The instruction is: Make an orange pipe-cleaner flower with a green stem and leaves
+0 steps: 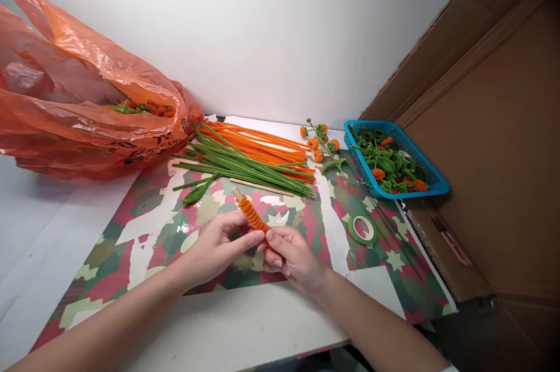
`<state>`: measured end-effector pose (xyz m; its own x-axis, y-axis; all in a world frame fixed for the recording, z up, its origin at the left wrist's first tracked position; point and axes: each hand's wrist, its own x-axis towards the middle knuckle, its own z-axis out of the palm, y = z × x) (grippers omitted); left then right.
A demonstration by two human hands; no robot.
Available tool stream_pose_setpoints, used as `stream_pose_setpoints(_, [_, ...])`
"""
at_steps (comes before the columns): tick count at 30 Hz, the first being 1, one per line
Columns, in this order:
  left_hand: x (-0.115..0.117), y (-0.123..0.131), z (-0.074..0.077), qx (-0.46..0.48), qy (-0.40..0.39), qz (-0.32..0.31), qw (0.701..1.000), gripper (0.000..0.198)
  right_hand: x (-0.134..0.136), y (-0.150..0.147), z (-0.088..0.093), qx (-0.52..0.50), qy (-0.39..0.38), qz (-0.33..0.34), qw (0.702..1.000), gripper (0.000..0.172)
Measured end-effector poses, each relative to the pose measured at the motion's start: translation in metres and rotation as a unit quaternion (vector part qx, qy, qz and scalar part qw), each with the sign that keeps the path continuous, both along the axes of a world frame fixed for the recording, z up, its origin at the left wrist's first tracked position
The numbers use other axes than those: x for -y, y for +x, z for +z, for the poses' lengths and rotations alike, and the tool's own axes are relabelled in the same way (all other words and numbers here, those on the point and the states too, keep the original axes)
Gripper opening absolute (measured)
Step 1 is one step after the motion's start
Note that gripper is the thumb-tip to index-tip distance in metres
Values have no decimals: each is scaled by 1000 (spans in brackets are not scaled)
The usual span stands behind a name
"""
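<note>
An orange pipe cleaner point(252, 213) is coiled tightly around a thin wooden stick, whose bare tip point(237, 193) sticks out at the upper left. My left hand point(227, 241) pinches the coil from the left, thumb along its lower part. My right hand point(293, 255) closes around the lower end of the coil, which its fingers partly hide. Just beyond my hands lie a pile of green pipe cleaners point(249, 165) and orange pipe cleaners point(262, 141). A green leaf shape point(199, 190) and a second wooden stick point(262, 186) rest before the pile.
An orange plastic bag point(96, 127) stands at the left. A blue basket point(440, 185) with leaves and orange pieces sits at the right. Nearby are a flower stem point(321, 141), a roll of green tape point(362, 228) and pink-handled pliers point(455, 246). Cardboard point(494, 127) walls the right side.
</note>
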<state>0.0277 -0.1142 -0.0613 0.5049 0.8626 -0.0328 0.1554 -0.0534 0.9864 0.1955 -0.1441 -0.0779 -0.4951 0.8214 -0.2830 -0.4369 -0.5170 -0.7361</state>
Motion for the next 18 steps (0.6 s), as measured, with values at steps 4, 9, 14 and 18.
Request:
stream_pose_setpoints(4, [0,-1,-5,17,-23,-11,1000,21,0,1,1,-8,-29,5,1000,44])
stream_pose_setpoints(9, [-1,1,-6,56,-45,0,997,20,0,3,1,-19,-38,17,999,41])
stream_pose_setpoints(14, [-1,1,-4,51,-56,9,997,22,0,4,-1,-21,-35,33,999,42])
stream_pose_setpoints(18, [-1,1,-3,43,-59,18,997,23,-1,3,-1,-16,-32,32,999,43])
